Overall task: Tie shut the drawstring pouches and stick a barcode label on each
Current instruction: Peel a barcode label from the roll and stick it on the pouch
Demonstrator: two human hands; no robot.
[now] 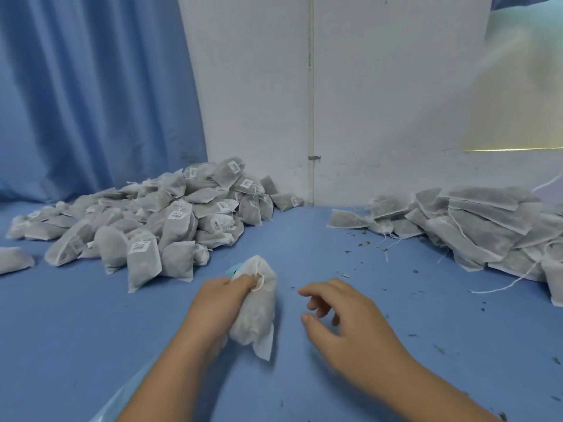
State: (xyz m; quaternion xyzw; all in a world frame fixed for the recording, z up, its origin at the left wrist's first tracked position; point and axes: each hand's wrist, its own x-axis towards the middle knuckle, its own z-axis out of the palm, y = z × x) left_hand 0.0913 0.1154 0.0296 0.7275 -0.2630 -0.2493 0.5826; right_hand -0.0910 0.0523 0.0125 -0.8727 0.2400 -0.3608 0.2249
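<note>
In the head view, the only one I have, the blue bench [304, 239] carries two heaps. The left heap [152, 226], on the far side, is made of filled pouches with white barcode labels on them, so I judge that finished ones are put there. The right heap [475, 226], also far, has flatter pouches with loose strings and no label that I can see; I think these wait for work. The heaps lie well apart, which is sensible, because done and not done cannot mix.

Between them, near to me, is the pouch [259, 315] now in work. The left hand [219, 303] grips it at the upper part, with the fingers curled tight around the gathered neck. A small loop of the drawstring [259, 283] stands out beside the fingers. I judge the neck is held this way so the filling does not spill. I cannot tell if a knot is made. On the side I see there is no label.

The right hand [341, 318] hovers just to the right of the pouch, apart from it, with fingers loosely bent and nothing in them. It is slightly blurred.

A small pale blue-green thing [234, 269] shows behind the pouch, too hidden to name. Leaf crumbs [365, 243] lie scattered on the bench toward the right.
</note>
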